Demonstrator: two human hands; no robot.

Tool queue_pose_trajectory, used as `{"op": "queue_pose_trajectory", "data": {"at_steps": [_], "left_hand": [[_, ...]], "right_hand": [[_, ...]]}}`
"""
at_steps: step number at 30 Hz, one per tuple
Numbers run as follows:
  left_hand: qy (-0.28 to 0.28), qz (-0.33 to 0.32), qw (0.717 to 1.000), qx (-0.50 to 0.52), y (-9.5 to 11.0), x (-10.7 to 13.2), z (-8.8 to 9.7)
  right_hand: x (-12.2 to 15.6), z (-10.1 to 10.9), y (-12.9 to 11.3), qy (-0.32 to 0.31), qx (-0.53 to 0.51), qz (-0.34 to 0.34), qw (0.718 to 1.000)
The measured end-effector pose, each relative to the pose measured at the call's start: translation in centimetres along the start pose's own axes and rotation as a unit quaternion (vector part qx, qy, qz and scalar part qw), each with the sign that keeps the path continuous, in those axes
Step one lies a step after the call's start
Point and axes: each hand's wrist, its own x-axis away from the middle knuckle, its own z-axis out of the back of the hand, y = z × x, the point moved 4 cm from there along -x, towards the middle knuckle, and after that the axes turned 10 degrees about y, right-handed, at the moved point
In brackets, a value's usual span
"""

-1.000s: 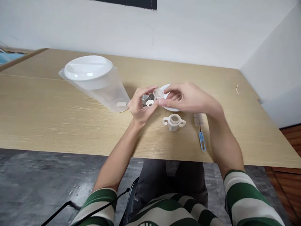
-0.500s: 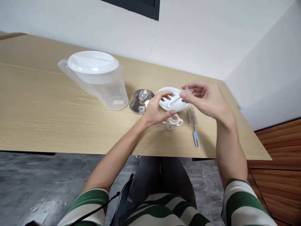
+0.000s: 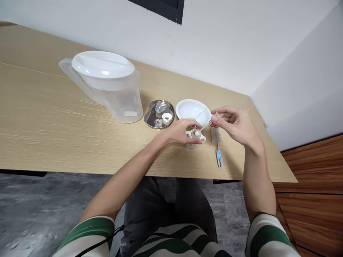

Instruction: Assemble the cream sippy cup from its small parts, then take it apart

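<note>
My left hand (image 3: 182, 131) is closed around the neck of a small clear baby bottle (image 3: 191, 145) with two cream handles, which stands upright on the table. Between the thumb and fingers of my right hand (image 3: 233, 123) is the upper end of a thin translucent straw (image 3: 205, 127). The straw slants down to the left, and its rounded white weighted end (image 3: 197, 133) is at the bottle's open mouth. From this angle I cannot tell how far it is inside. A bottle brush (image 3: 218, 157) with a blue handle lies just below my right hand.
Behind the bottle is a white bowl (image 3: 184, 105). Left of it, a kidney-shaped metal tray (image 3: 149, 120) holds a clear cap (image 3: 161, 107), a white ring (image 3: 167, 117) and a small clear piece (image 3: 158, 123). A large lidded pitcher (image 3: 118, 96) stands farther left. The table's front edge is near my body.
My left hand has gone from open beside the bottle to closed around it. My right hand has lowered the straw from above the bowl to the bottle's mouth.
</note>
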Motion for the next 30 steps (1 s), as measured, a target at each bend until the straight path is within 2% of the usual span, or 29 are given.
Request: {"op": "queue_pose_trajectory", "data": {"at_steps": [7,13,17,19,21,24,30], "left_hand": [[0.016,-0.011,0.999,0.028,-0.3,-0.1,-0.2],[0.013,-0.006,1.0,-0.002,-0.5,0.0,-0.4],[-0.013,0.053,0.998,-0.002,-1.1,0.1,-0.5],[-0.037,0.09,0.995,-0.007,-1.3,0.2,-0.7],[-0.054,0.116,0.992,-0.015,-1.5,0.3,-0.8],[-0.056,0.116,0.991,-0.021,-1.4,0.3,-0.8],[-0.055,0.1,0.993,-0.01,-1.3,0.4,-0.6]], "right_hand": [[-1.1,-0.8,2.4,-0.009,0.026,-0.013,1.0],[-1.6,-1.3,3.6,-0.037,0.081,0.002,0.996],[-1.1,-2.7,4.5,-0.144,0.133,-0.002,0.981],[-0.6,-3.2,4.6,-0.173,0.155,0.017,0.973],[-0.2,-3.3,4.4,-0.153,0.176,0.062,0.97],[0.3,-3.2,4.2,-0.125,0.178,0.113,0.969],[1.3,-3.5,5.0,-0.131,0.152,0.135,0.97]]}}
